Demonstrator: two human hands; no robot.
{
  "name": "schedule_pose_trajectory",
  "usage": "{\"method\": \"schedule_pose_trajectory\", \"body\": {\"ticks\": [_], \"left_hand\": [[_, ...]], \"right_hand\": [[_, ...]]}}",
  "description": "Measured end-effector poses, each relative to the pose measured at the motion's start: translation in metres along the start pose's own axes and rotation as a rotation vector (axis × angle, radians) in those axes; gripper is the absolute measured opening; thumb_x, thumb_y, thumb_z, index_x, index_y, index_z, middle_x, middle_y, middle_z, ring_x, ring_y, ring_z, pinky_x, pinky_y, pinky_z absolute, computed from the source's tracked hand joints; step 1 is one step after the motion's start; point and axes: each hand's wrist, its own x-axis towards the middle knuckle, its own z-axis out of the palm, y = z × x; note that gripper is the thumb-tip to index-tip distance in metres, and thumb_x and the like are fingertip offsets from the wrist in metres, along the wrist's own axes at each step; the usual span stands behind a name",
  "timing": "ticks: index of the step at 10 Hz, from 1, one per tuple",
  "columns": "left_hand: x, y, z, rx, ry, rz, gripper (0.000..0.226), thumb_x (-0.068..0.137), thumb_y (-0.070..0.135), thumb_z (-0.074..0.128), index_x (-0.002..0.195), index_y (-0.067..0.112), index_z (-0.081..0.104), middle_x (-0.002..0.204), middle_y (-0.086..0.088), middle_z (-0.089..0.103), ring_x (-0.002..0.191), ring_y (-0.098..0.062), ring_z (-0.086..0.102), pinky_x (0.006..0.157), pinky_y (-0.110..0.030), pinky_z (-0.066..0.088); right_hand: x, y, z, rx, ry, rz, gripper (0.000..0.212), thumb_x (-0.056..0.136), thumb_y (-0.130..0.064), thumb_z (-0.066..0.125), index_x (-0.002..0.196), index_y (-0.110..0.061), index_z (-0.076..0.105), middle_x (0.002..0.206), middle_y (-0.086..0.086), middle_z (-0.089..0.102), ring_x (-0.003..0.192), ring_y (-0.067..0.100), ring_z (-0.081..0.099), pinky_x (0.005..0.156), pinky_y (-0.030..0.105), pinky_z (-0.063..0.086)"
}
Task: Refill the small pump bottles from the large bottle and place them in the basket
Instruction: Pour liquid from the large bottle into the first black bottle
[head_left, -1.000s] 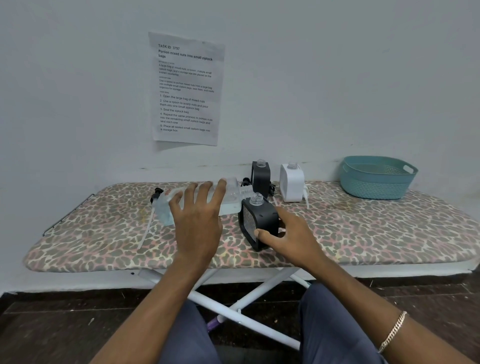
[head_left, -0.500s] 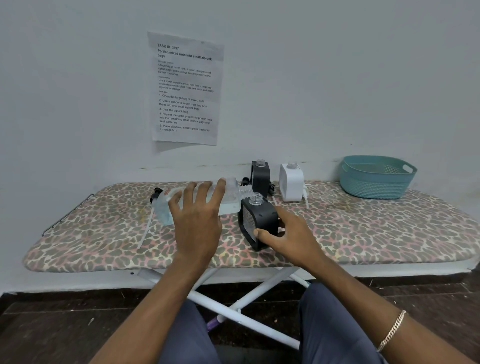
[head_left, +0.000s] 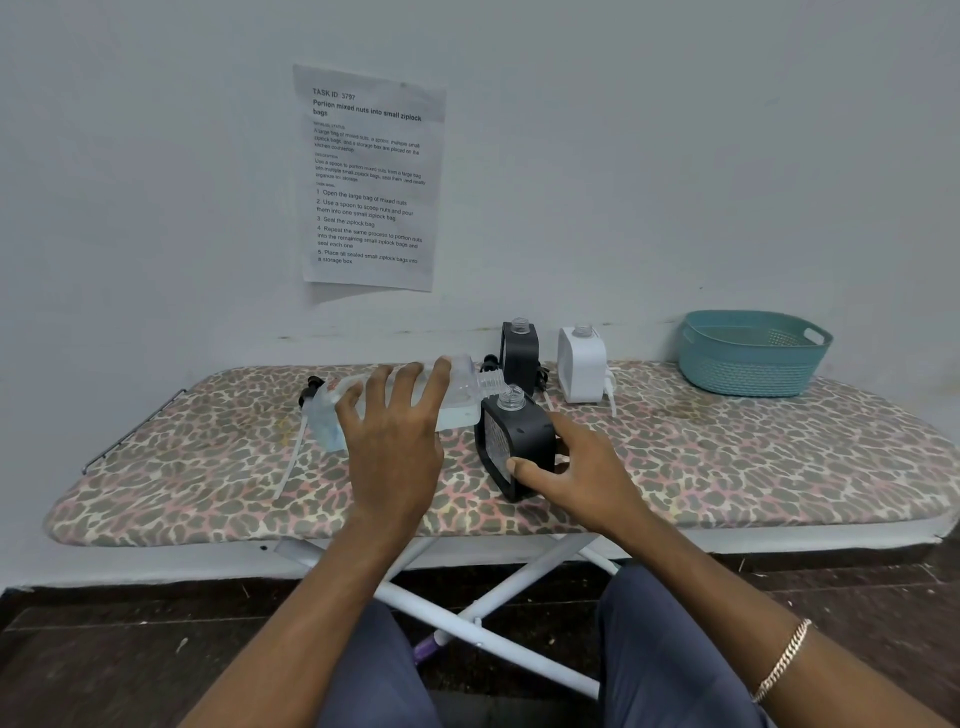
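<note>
My left hand (head_left: 393, 436) holds the large clear bottle (head_left: 462, 397) tipped on its side, its open neck right at the mouth of a small black bottle (head_left: 511, 441). My right hand (head_left: 574, 467) grips that black bottle low on its right side, and the bottle leans a little. It has no pump on. Behind it stand a second black bottle (head_left: 519, 356) and a white bottle (head_left: 582, 364), both uncapped. The teal basket (head_left: 753, 353) sits at the far right of the board.
All of it rests on a leopard-print ironing board (head_left: 727, 467) against the wall. A black pump head with its tube (head_left: 311, 387) lies left of the large bottle. A white pump tube (head_left: 610, 395) lies beside the white bottle. A printed sheet (head_left: 369, 176) hangs on the wall.
</note>
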Motion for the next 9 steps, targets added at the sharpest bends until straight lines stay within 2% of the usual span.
{"method": "schedule_pose_trajectory", "body": {"ticks": [5, 9], "left_hand": [[-0.0001, 0.0005, -0.0009, 0.007, -0.011, -0.006, 0.085, 0.07, -0.005, 0.081, 0.146, 0.023, 0.057, 0.135, -0.006, 0.066, 0.131, -0.036, 0.055, 0.103, -0.059, 0.04], [-0.0002, 0.0006, -0.0011, 0.011, -0.009, -0.003, 0.084, 0.071, -0.005, 0.08, 0.146, 0.024, 0.056, 0.135, -0.006, 0.065, 0.131, -0.036, 0.055, 0.104, -0.059, 0.039]], "right_hand": [[0.0013, 0.0022, 0.0003, -0.002, -0.001, 0.0, 0.04, 0.089, -0.046, 0.078, 0.122, -0.028, 0.065, 0.108, -0.013, 0.074, 0.1, 0.004, 0.068, 0.088, 0.036, 0.058], [0.0016, 0.0027, 0.0009, 0.005, -0.005, 0.0, 0.04, 0.089, -0.043, 0.078, 0.125, -0.031, 0.064, 0.112, -0.014, 0.073, 0.102, 0.0, 0.066, 0.088, 0.028, 0.056]]}}
